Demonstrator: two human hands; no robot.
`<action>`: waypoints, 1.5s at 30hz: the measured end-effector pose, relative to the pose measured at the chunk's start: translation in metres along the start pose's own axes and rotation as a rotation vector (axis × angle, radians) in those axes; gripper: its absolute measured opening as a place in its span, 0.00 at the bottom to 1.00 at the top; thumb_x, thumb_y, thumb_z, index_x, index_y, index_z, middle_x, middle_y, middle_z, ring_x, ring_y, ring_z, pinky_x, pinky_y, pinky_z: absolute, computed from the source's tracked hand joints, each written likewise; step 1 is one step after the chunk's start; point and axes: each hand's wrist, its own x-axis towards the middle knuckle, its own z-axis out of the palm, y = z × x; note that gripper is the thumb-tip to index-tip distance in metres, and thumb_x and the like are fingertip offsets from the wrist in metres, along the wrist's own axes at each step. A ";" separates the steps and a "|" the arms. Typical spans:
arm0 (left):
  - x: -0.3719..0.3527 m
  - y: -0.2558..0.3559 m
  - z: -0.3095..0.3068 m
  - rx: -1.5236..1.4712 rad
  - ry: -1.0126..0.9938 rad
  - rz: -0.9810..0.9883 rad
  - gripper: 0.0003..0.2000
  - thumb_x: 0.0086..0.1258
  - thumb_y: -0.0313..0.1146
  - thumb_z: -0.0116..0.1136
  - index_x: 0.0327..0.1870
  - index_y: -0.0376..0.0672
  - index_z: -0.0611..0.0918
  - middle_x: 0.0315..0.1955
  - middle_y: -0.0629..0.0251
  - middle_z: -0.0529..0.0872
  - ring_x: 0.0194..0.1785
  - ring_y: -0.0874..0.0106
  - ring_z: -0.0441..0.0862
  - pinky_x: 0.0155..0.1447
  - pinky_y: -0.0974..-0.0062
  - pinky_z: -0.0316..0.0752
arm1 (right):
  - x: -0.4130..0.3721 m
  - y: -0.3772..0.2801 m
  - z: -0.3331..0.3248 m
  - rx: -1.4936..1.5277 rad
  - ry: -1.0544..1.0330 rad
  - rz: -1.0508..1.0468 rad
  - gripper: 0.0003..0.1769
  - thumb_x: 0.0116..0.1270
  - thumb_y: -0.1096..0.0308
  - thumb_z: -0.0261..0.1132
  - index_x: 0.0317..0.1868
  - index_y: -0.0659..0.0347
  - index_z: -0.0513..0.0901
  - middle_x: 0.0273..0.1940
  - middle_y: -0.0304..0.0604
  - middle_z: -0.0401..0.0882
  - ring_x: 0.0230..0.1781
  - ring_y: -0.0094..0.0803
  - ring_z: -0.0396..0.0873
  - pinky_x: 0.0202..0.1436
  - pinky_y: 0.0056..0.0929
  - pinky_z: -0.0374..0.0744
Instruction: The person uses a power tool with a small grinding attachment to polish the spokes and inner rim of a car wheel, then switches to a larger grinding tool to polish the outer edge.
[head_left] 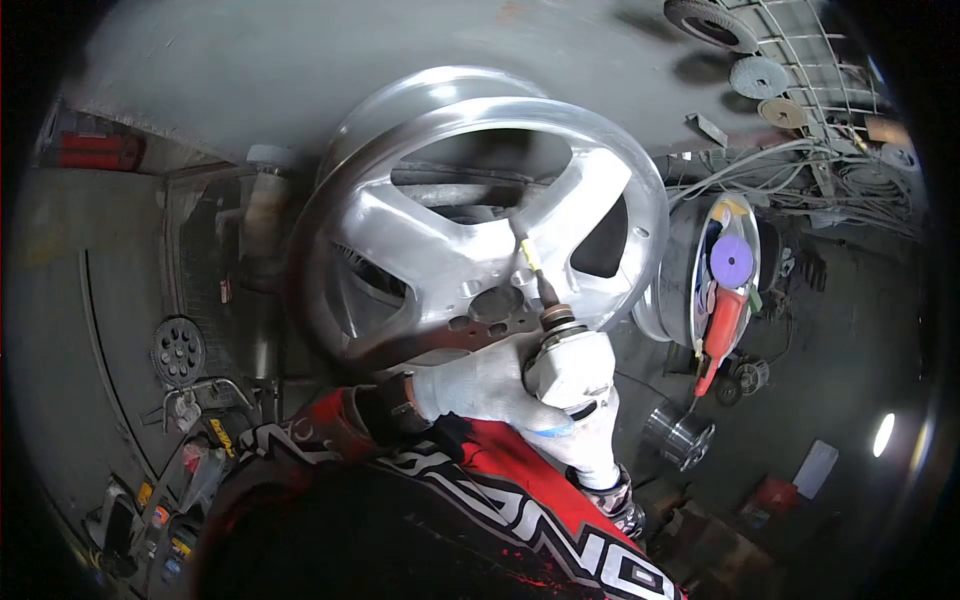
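Observation:
A bare-metal alloy wheel [400, 222] stands in front of me, its spokes shiny and its face tilted toward me. Both my hands wear pale gloves and grip a straight die grinder [558, 318]. From the left, my left hand [475, 385] wraps closed around the front of its body. My right hand [598, 440] is closed farther back, low on the tool, partly hidden. The slim shaft [533, 262], with a yellow band, points up and away; its blurred tip overlaps a spoke near the hub.
To the right, a red power tool [718, 340] and a purple disc [731, 262] lie against another wheel [685, 268]. Abrasive discs [758, 77] hang on a wire rack above coiled cables [865, 185]. A perforated round plate [178, 350] stands at left.

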 end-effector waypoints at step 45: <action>-0.092 -0.034 0.054 1.360 0.153 0.217 0.16 0.65 0.48 0.69 0.53 0.61 0.85 0.46 0.49 0.78 0.39 0.51 0.84 0.41 0.57 0.82 | -0.062 -0.028 0.051 1.641 0.464 -0.079 0.35 0.73 0.54 0.67 0.70 0.66 0.67 0.61 0.54 0.75 0.57 0.44 0.80 0.63 0.50 0.82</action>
